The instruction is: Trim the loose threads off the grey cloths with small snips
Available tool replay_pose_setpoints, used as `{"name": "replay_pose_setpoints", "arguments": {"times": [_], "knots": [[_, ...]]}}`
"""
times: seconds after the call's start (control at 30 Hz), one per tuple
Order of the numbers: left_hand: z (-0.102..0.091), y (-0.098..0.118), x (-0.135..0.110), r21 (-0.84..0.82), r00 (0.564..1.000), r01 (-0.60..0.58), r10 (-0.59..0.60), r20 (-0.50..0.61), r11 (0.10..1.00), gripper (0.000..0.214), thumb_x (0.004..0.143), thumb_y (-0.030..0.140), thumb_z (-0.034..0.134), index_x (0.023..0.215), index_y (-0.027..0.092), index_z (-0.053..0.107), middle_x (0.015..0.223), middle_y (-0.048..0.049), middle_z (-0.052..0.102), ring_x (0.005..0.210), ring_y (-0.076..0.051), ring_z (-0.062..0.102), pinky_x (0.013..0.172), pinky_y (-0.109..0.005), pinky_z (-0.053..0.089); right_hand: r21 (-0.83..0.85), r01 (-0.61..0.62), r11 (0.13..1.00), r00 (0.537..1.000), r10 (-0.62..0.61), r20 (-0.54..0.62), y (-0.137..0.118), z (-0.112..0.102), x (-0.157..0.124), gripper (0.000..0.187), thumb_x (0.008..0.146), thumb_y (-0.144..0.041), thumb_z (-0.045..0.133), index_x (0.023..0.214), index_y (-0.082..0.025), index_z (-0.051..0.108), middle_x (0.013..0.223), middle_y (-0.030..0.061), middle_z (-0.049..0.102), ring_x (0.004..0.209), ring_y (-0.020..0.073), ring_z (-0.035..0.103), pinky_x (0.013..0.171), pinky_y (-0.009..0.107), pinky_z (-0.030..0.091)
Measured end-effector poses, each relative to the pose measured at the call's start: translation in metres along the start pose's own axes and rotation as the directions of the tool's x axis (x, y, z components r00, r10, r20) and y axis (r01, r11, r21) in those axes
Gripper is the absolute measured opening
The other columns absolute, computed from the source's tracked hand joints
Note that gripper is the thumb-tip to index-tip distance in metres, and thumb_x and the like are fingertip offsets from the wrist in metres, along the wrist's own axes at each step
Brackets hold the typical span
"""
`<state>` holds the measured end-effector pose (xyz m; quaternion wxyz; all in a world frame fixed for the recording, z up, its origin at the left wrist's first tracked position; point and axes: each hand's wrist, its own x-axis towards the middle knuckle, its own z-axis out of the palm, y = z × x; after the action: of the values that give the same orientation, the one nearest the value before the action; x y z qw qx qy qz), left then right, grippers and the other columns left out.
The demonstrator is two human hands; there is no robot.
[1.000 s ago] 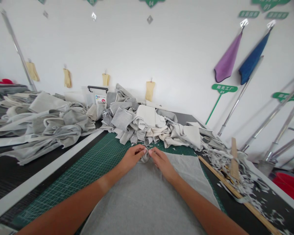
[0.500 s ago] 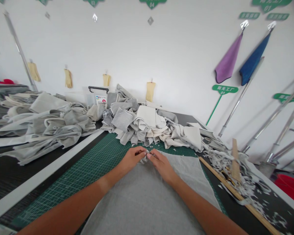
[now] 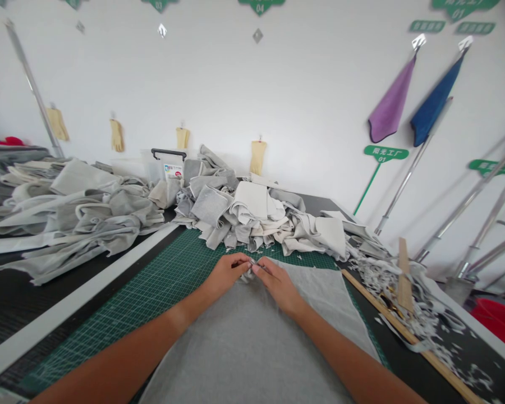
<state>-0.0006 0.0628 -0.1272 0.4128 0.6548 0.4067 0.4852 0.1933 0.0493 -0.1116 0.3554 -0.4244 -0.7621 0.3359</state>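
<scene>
Two bare hands, the left hand (image 3: pixel 224 275) and the right hand (image 3: pixel 280 285), met near the far edge of a green cutting mat (image 3: pixel 122 320). Their fingertips were pinched close together on a small gathered corner (image 3: pixel 247 275) of a large grey cloth (image 3: pixel 252 350), which lay spread over the middle of the mat. A thin, shiny sliver (image 3: pixel 256 262) showed at the fingertips, too small to tell what it was. The cloth was pale, plain and matte, and it looked light, soft and limp, apt to slump or slide. The gathered corner seemed the surest place to hold it. Just beyond the mat's far edge rose a heap of grey and cream cloth scraps (image 3: pixel 244 210). More grey cloth (image 3: pixel 76 213) lay in folds left of the mat. Right of the mat were a long wooden ruler (image 3: pixel 404 331) and a drift of pale trimmings (image 3: pixel 387 278).
</scene>
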Motion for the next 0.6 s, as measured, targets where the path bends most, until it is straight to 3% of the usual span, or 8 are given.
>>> {"name": "replay_pose_setpoints", "arguments": {"times": [0.4,0.5,0.6], "knots": [[0.0,-0.003,0.0,-0.011,1.0,-0.014,0.015,0.025,1.0,0.022,0.087,0.032,0.064,0.089,0.013,0.074,0.084,-0.005,0.072,0.08,-0.017,0.063,0.075,-0.026,0.045,0.009,0.051,0.999,0.999,-0.051,-0.012,0.001,0.001,0.0,0.039,0.102,-0.049,0.043,0.077,-0.02,0.047,0.071,-0.0033,0.047,0.07,0.0133,0.045,0.064,0.025,0.031],[0.0,0.0,-0.001,-0.005,1.0,-0.012,0.012,0.017,1.0,0.022,0.087,0.033,0.064,0.09,0.013,0.074,0.084,-0.0046,0.072,0.079,-0.017,0.062,0.074,-0.026,0.044,0.112,0.031,0.993,0.999,-0.027,-0.035,0.005,0.003,0.001,0.04,0.1,-0.051,0.046,0.075,-0.02,0.046,0.068,-0.0037,0.043,0.065,0.0119,0.042,0.059,0.023,0.031],[0.001,0.005,-0.003,0.019,1.0,-0.009,0.008,0.017,1.0,0.023,0.088,0.034,0.063,0.089,0.013,0.074,0.08,-0.0033,0.07,0.074,-0.015,0.06,0.069,-0.025,0.042,0.302,-0.084,0.95,0.995,0.094,-0.02,0.01,0.005,0.006,0.041,0.097,-0.056,0.05,0.077,-0.021,0.046,0.062,-0.0063,0.035,0.053,0.0094,0.031,0.048,0.021,0.025]]}}
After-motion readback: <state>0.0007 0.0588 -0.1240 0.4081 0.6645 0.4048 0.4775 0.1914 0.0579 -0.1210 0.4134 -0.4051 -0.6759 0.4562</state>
